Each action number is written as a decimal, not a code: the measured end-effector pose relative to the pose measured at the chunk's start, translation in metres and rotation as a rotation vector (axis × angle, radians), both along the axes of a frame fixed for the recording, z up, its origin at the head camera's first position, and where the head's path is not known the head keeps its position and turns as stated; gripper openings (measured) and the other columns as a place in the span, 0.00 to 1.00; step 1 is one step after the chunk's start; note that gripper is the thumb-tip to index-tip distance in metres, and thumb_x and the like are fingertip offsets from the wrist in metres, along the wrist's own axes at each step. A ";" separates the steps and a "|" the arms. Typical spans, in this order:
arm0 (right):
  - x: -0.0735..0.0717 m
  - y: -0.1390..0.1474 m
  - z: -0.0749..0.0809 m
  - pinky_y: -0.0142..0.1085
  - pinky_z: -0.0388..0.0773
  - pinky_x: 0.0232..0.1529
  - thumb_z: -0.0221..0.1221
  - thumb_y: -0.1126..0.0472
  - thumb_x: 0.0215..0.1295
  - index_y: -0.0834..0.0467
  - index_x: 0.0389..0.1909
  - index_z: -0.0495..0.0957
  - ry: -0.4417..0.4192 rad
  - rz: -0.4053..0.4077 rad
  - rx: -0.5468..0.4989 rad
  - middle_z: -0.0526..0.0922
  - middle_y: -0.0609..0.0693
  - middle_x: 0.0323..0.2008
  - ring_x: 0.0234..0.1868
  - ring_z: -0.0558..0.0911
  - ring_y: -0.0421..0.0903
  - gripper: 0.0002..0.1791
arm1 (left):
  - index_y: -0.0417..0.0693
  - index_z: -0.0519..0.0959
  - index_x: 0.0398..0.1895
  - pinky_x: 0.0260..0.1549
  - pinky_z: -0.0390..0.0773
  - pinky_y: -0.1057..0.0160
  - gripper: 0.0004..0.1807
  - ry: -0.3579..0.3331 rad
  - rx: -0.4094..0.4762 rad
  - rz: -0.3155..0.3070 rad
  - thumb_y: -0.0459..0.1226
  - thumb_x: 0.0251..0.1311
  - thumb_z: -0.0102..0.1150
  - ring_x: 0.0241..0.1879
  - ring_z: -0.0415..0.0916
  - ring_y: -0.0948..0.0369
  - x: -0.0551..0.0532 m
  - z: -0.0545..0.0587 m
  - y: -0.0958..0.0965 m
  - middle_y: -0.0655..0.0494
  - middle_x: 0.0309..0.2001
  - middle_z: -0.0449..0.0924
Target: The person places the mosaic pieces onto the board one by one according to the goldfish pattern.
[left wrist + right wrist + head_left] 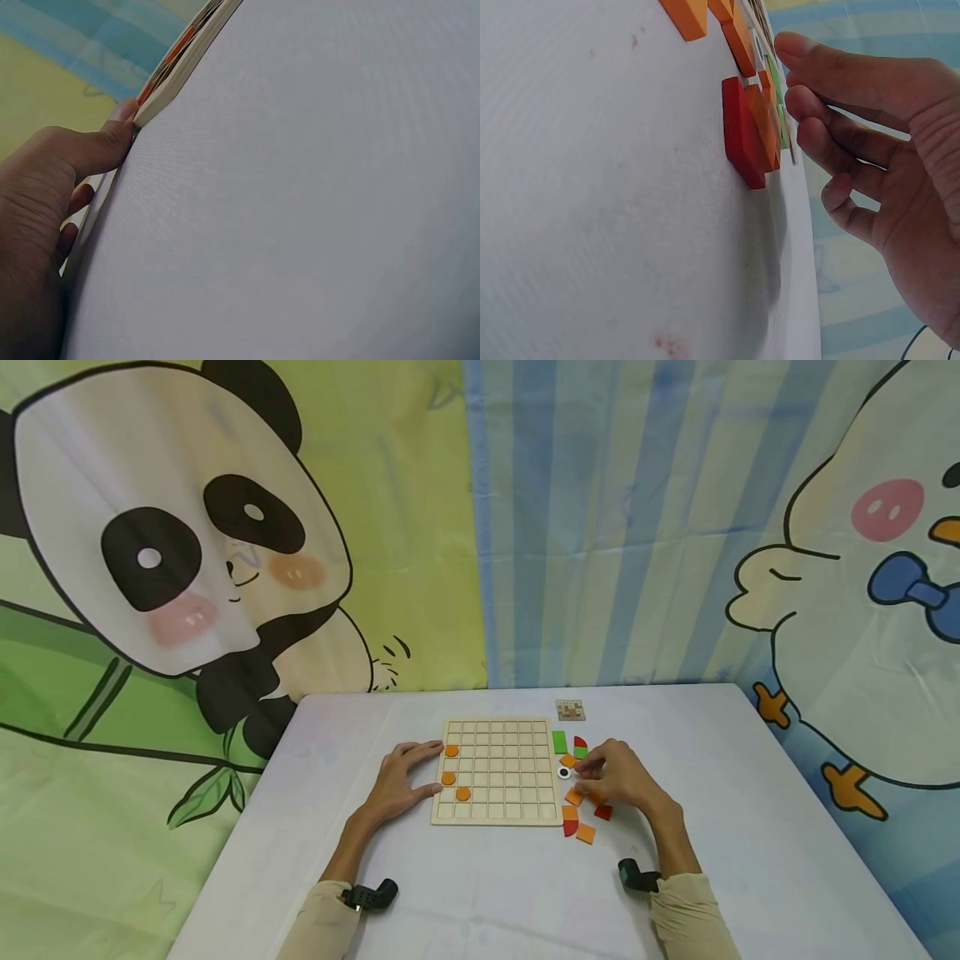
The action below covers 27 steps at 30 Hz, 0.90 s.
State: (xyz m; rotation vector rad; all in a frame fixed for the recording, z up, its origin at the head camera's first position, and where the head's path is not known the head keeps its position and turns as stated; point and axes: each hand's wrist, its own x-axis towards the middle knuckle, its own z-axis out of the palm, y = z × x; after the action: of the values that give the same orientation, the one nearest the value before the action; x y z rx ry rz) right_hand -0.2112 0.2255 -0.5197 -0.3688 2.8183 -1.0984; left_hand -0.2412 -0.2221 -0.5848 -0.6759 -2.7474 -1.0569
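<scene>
A pale wooden grid board (502,774) lies on the table, with orange discs (463,793) in cells on its left side. My left hand (396,783) rests against the board's left edge, its thumb and forefinger extended and touching the rim; the thumb (112,139) shows at a board corner in the left wrist view. Above the loose pieces beside the board's right edge hovers my right hand (621,775), fingers loosely bent, with nothing visible between them. Near its fingertips are a white round piece with a dark centre (564,772) and an orange square (574,796).
Other flat pieces lie along the board's right side: a green rectangle (559,742), a red piece (603,812) and several orange ones. A small patterned card (570,710) lies beyond the board's far right corner. A printed cloth backdrop (562,527) stands behind the white table (480,885).
</scene>
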 end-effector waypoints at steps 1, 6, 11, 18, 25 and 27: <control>0.000 0.000 0.000 0.32 0.82 0.36 0.82 0.60 0.58 0.58 0.44 0.95 -0.001 -0.002 0.002 0.88 0.44 0.29 0.35 0.79 0.46 0.14 | 0.57 0.77 0.78 0.72 0.60 0.36 0.42 0.001 -0.002 0.000 0.47 0.59 0.82 0.75 0.68 0.48 0.000 0.000 0.000 0.61 0.80 0.75; 0.001 0.001 0.000 0.31 0.81 0.36 0.82 0.62 0.57 0.59 0.43 0.94 -0.006 0.001 -0.002 0.88 0.44 0.29 0.34 0.79 0.46 0.13 | 0.58 0.77 0.78 0.72 0.60 0.36 0.42 0.001 -0.002 0.002 0.48 0.59 0.82 0.75 0.68 0.48 -0.001 -0.002 -0.001 0.61 0.80 0.75; 0.003 0.003 0.003 0.32 0.81 0.37 0.82 0.61 0.58 0.59 0.43 0.94 -0.028 0.007 0.007 0.88 0.45 0.30 0.35 0.79 0.45 0.13 | 0.58 0.77 0.78 0.72 0.60 0.37 0.42 -0.004 -0.005 0.010 0.48 0.58 0.82 0.76 0.67 0.48 -0.001 -0.004 -0.002 0.61 0.80 0.75; 0.011 0.013 0.007 0.32 0.81 0.37 0.83 0.61 0.55 0.59 0.42 0.94 -0.045 0.035 0.029 0.90 0.46 0.32 0.34 0.79 0.45 0.14 | 0.58 0.77 0.78 0.73 0.60 0.36 0.43 -0.009 -0.005 0.010 0.48 0.58 0.82 0.76 0.67 0.48 -0.001 -0.003 -0.001 0.60 0.80 0.74; 0.022 0.023 0.007 0.31 0.80 0.36 0.86 0.60 0.50 0.57 0.38 0.94 -0.067 0.031 0.051 0.91 0.46 0.32 0.33 0.79 0.44 0.15 | 0.59 0.77 0.78 0.73 0.60 0.37 0.43 -0.008 -0.011 0.014 0.48 0.58 0.82 0.76 0.67 0.48 -0.001 -0.002 -0.001 0.61 0.80 0.75; 0.024 0.026 0.006 0.31 0.79 0.35 0.87 0.59 0.49 0.57 0.37 0.94 -0.066 0.034 0.057 0.90 0.46 0.32 0.33 0.79 0.44 0.16 | 0.59 0.77 0.78 0.73 0.60 0.37 0.43 -0.009 -0.009 0.013 0.48 0.58 0.83 0.76 0.67 0.48 -0.001 -0.002 -0.001 0.61 0.79 0.75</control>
State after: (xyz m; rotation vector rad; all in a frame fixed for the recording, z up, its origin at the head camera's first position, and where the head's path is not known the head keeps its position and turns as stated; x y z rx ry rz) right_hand -0.1867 0.2517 -0.5133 -0.3671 2.7682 -1.0029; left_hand -0.2424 -0.2231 -0.5870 -0.6549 -2.7624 -1.0479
